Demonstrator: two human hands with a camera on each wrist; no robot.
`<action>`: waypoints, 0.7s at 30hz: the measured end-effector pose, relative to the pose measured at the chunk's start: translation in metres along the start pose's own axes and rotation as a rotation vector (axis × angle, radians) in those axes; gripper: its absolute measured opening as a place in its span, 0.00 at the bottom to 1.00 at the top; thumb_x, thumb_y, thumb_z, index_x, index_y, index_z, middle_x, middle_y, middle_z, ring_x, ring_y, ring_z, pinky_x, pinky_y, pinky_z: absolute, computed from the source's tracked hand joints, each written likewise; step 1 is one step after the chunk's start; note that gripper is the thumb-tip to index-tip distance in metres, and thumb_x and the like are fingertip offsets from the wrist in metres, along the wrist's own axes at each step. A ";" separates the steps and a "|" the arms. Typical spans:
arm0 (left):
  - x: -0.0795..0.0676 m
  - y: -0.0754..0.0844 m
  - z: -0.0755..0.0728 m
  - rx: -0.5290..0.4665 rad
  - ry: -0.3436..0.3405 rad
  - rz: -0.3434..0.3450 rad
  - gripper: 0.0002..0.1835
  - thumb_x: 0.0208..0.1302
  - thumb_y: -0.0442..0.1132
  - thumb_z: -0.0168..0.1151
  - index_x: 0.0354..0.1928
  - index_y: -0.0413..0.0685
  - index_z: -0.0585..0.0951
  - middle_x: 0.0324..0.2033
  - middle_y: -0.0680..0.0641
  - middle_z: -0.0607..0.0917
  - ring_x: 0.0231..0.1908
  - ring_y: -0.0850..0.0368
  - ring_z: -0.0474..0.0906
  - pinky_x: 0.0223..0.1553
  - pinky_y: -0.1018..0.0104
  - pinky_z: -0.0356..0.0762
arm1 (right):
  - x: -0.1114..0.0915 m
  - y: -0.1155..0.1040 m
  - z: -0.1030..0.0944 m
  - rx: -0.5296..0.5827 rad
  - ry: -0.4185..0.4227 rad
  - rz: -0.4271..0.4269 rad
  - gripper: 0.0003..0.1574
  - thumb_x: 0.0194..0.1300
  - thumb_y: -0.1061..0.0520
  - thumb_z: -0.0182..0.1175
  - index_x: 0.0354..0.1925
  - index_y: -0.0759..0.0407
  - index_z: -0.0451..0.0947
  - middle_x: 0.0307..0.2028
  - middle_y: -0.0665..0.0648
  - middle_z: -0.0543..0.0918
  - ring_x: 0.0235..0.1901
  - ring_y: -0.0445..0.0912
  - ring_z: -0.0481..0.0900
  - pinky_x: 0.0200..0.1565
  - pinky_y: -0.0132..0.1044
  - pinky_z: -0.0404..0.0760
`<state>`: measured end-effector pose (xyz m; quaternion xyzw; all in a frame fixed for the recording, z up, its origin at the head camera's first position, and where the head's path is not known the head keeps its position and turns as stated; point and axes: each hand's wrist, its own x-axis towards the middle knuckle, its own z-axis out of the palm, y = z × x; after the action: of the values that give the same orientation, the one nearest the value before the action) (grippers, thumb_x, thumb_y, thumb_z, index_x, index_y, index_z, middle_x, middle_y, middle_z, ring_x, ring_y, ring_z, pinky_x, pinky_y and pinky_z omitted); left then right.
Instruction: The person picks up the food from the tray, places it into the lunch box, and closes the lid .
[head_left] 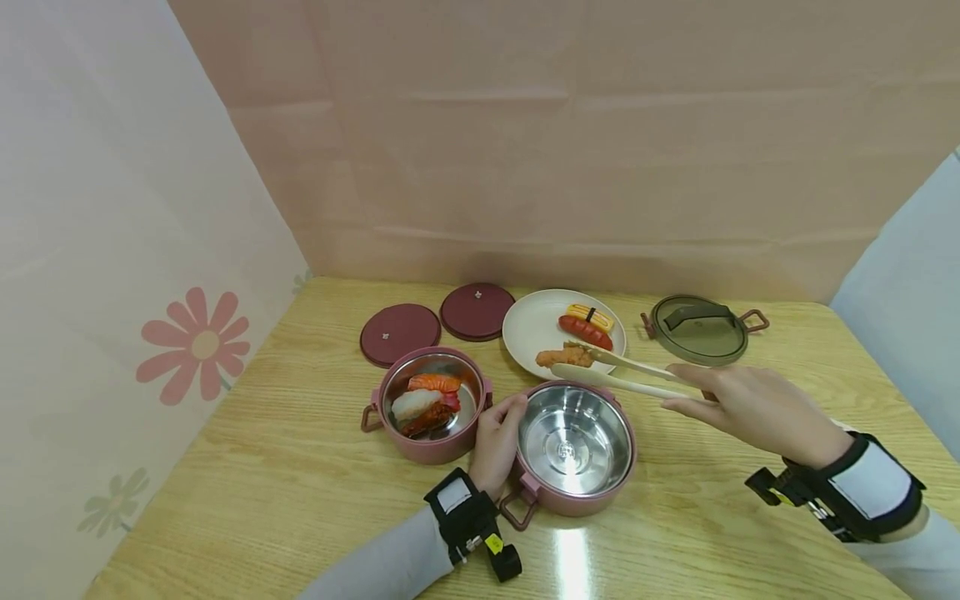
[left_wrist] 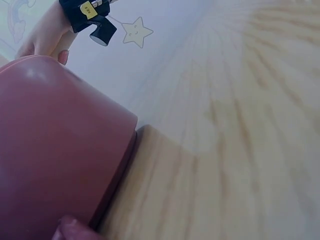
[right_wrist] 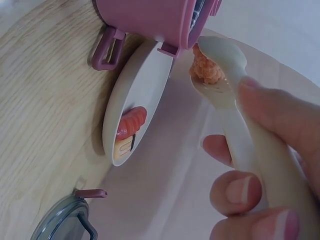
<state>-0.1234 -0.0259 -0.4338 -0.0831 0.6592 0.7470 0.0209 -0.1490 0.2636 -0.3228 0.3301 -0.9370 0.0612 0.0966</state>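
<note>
My right hand holds cream-coloured tongs, their spoon-like tips pinching a piece of fried chicken. In the head view the chicken overlaps the near edge of a white plate; the right wrist view has it near the rim of a pink pot. That pot has a bare steel inside. At its left side my left hand grips the wall near the rim, with most of the fingers hidden. One fingertip shows against the pot in the left wrist view.
On the plate lie a red sausage and a yellow egg piece. A second pink pot on the left holds several sushi-like foods. Behind are two dark red lids; a lidded pot stands back right.
</note>
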 end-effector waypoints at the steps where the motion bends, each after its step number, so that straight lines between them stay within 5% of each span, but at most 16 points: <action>1: 0.000 0.000 0.000 0.000 0.000 0.004 0.22 0.75 0.44 0.48 0.61 0.38 0.76 0.61 0.40 0.77 0.65 0.46 0.69 0.66 0.51 0.64 | 0.000 0.000 -0.001 0.001 -0.008 0.005 0.29 0.61 0.43 0.65 0.53 0.60 0.79 0.14 0.38 0.62 0.14 0.30 0.55 0.15 0.27 0.56; 21: 0.002 -0.001 0.001 -0.066 -0.021 0.023 0.22 0.75 0.43 0.49 0.61 0.37 0.75 0.61 0.40 0.77 0.63 0.47 0.71 0.62 0.57 0.71 | -0.009 -0.002 -0.004 -0.005 -0.039 0.001 0.29 0.59 0.42 0.66 0.53 0.57 0.79 0.15 0.37 0.61 0.15 0.29 0.54 0.16 0.27 0.57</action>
<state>-0.1249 -0.0251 -0.4349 -0.0684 0.6350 0.7693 0.0164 -0.1403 0.2683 -0.3212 0.3305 -0.9390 0.0524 0.0793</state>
